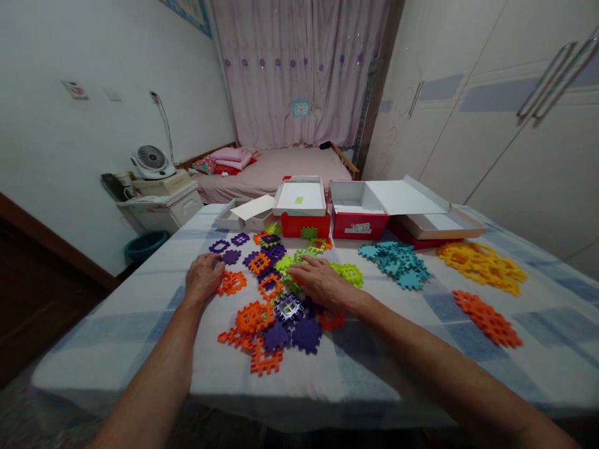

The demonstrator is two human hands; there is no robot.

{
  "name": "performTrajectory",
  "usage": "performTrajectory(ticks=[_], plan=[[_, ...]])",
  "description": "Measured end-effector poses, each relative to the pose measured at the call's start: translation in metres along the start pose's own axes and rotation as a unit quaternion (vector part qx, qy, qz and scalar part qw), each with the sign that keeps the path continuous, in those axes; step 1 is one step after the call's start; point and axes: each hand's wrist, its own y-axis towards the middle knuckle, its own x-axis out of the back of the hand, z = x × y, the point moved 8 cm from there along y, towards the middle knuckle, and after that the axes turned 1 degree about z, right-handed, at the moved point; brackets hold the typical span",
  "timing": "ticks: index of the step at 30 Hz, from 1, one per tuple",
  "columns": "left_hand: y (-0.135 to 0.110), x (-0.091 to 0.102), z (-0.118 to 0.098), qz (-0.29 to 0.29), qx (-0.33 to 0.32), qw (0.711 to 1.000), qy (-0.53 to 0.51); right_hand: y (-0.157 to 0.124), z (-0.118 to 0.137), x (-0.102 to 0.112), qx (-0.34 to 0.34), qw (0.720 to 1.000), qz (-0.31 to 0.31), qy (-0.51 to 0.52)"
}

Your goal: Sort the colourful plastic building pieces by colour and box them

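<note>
A mixed heap of orange, purple and green waffle-block tiles lies in the middle of the checked tablecloth. My left hand rests palm down at the heap's left edge, fingers curled over an orange tile; what it grips, if anything, is hidden. My right hand lies flat on the green tiles, fingers stretched to the left.
Sorted piles lie to the right: teal tiles, yellow tiles, orange tiles. Open red boxes and white lids stand at the table's far edge. A bed, a fan and wardrobe doors are behind.
</note>
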Motion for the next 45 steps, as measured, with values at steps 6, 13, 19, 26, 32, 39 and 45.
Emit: performTrajectory(ticks=[6,13,19,26,32,39,45], plan=[[0.002,-0.003,-0.002,0.004,-0.006,1.000,0.004,0.002,-0.013,-0.011,-0.032,0.999,0.002,-0.007],[0.002,-0.002,-0.003,0.004,-0.002,1.000,0.007,0.001,-0.042,0.028,-0.088,0.972,-0.142,0.163],[0.001,-0.002,-0.005,0.006,-0.002,1.000,0.015,0.016,-0.121,0.044,-0.296,0.947,-0.121,0.032],[0.001,-0.003,-0.004,0.003,-0.007,1.000,0.013,0.017,-0.157,0.015,-0.323,0.946,-0.026,-0.006],[0.000,0.000,-0.006,-0.003,0.001,1.000,0.002,0.010,-0.160,0.014,-0.346,0.937,-0.040,-0.004],[-0.010,0.027,-0.031,-0.106,-0.044,0.990,-0.078,-0.034,-0.144,0.038,-0.363,0.916,-0.155,0.074],[0.027,0.011,-0.078,0.010,-0.115,0.989,-0.094,-0.086,-0.116,0.031,-0.309,0.889,-0.208,0.265]])
